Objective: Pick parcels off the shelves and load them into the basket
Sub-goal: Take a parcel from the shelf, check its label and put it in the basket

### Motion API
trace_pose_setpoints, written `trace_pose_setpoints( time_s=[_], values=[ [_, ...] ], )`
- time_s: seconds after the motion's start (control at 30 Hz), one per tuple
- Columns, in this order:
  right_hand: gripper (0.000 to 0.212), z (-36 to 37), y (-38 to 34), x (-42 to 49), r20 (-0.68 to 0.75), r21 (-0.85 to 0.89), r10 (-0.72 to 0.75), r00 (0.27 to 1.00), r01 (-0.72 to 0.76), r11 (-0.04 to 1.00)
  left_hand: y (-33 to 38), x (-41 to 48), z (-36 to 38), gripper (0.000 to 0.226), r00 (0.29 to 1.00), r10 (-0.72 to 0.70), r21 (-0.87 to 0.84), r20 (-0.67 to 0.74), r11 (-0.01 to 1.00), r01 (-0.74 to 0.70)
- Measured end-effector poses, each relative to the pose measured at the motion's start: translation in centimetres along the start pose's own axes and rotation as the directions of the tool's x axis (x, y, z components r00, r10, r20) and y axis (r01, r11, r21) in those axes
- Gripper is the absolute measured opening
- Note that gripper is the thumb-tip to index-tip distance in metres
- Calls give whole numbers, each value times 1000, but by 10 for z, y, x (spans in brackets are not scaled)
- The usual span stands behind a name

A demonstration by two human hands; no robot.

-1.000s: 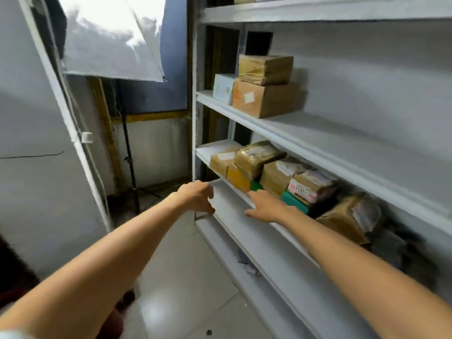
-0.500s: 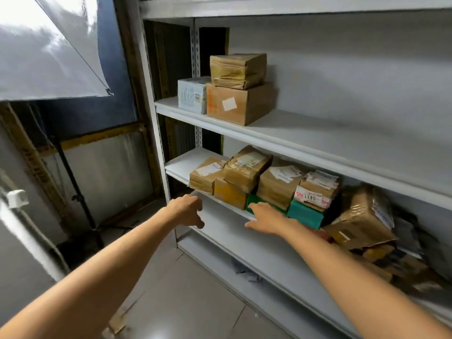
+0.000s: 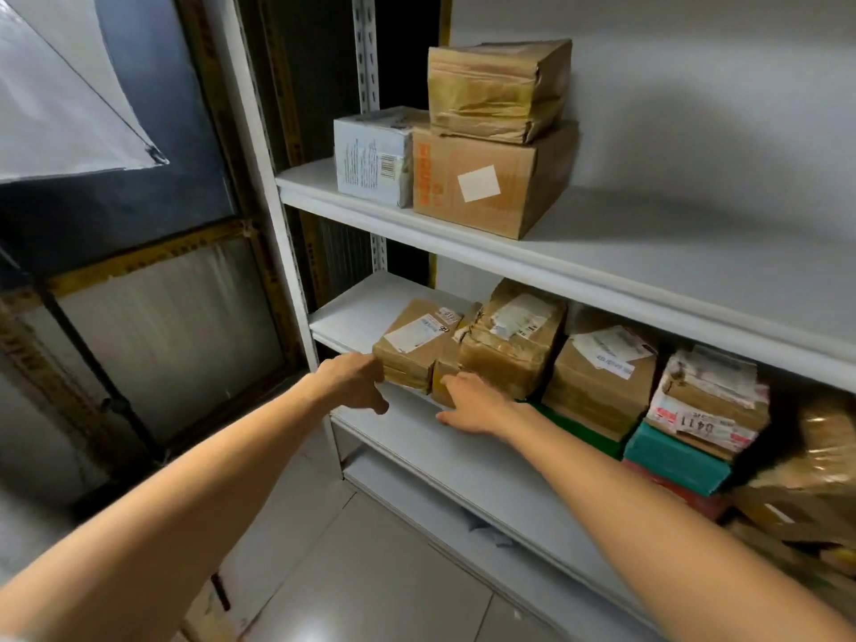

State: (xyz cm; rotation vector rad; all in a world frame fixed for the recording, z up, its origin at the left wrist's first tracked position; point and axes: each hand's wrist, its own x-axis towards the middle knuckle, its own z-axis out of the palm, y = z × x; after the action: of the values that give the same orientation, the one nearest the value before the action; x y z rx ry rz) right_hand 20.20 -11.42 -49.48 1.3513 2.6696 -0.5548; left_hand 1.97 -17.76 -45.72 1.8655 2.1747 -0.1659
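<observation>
Your left hand [image 3: 354, 381] (loosely curled, empty) touches the flat brown taped parcel [image 3: 417, 349] at the white metal shelf's [image 3: 352, 308] front edge; your straight-fingered right hand [image 3: 472, 403] touches the adjacent small tan box [image 3: 442, 386].

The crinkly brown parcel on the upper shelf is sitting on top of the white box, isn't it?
No. The crinkly brown parcel sits on the brown cardboard box. The white box stands beside that one, to its left. The head view shows it.
</observation>
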Motion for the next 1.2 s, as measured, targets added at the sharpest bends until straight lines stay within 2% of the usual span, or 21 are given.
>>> trace_pose_setpoints(
  time_s=[0.07, 0.2, 0.37, 0.57, 0.7, 0.83, 0.93, 1.07, 1.2],
  values=[
    [39, -2, 1, 22, 7, -2, 22, 1000, -22, 1000, -12, 23, -12, 47, 1000, -1, -5, -17, 1000, 1],
    [42, -11, 0, 61, 11, 11, 50, 999, -50, 999, -30, 72, -30, 55, 999, 17, 20, -31, 1000, -17],
    [47, -7, -5, 106, 20, 139, 134, 991, -135, 981, -51, 122, -24, 58, 996, 88, 45, 25, 995, -89],
    [38, -6, -18, 137, 28, 201, 267, 963, -267, 942, -83, 167, -26, 60, 986, 154, 23, 69, 988, -156],
    [49, -10, -21, 156, 7, 205, 273, 962, -268, 941, -92, 190, -32, 60, 984, 161, 29, 76, 986, -163],
    [47, -13, -20, 177, -5, 200, 272, 962, -266, 943, -95, 213, -26, 61, 983, 158, 36, 96, 986, -162],
    [49, -10, -18, 189, -18, 215, 281, 959, -271, 938, -95, 229, -14, 53, 982, 149, 31, 118, 988, -154],
    [48, -1, -16, 203, -10, 242, 277, 961, -266, 933, -91, 248, 2, 36, 991, 114, -69, 74, 992, -109],
    [49, 10, -15, 217, -38, 306, 306, 951, -280, 910, -81, 266, 12, 45, 999, 31, -299, 22, 954, -23]
  ],
)
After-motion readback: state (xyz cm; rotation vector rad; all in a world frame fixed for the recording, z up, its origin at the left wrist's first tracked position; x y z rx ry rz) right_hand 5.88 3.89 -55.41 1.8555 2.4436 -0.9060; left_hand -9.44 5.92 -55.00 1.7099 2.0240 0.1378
